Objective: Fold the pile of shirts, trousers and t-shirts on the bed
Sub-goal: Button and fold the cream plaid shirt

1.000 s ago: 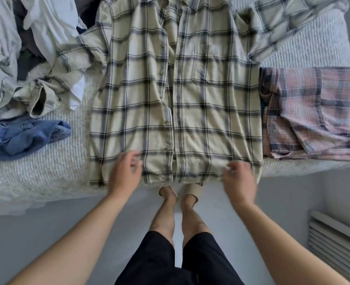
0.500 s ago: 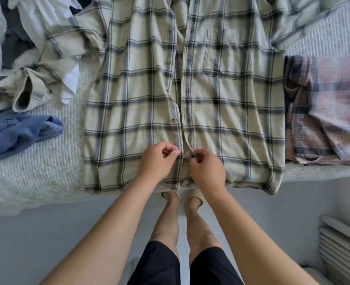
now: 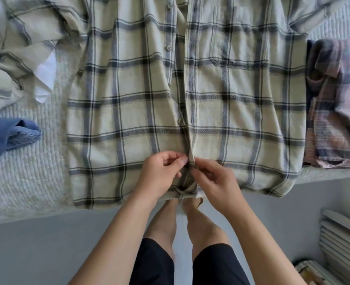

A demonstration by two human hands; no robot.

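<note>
A cream plaid shirt (image 3: 231, 112) lies spread front-up on the bed (image 3: 26, 173), its hem at the near edge where the person stands. The front is unbuttoned along most of its length, with the two plackets lying side by side down the middle and several buttons showing on the left one. The left hand (image 3: 159, 175) pinches the left placket low on the front, thumb and forefinger closed on the cloth. The right hand (image 3: 215, 182) pinches the right placket at the same level, its fingers curled round the edge. The two grips meet at the centre line and touch there; whether a button is between them cannot be told. One sleeve of the shirt runs off to the upper left over a heap of unfolded clothes (image 3: 9, 64), with a white garment (image 3: 45, 77) showing under it. A blue garment (image 3: 7, 134) lies crumpled on the bed at the far left, apart from the shirt. A pink plaid shirt (image 3: 338, 108), folded, sits just beside the cream shirt's right edge. The person's bare legs and dark shorts (image 3: 190, 266) appear below the bed edge, above a grey floor (image 3: 36, 254). A white radiator (image 3: 344, 239) stands at the lower right.
</note>
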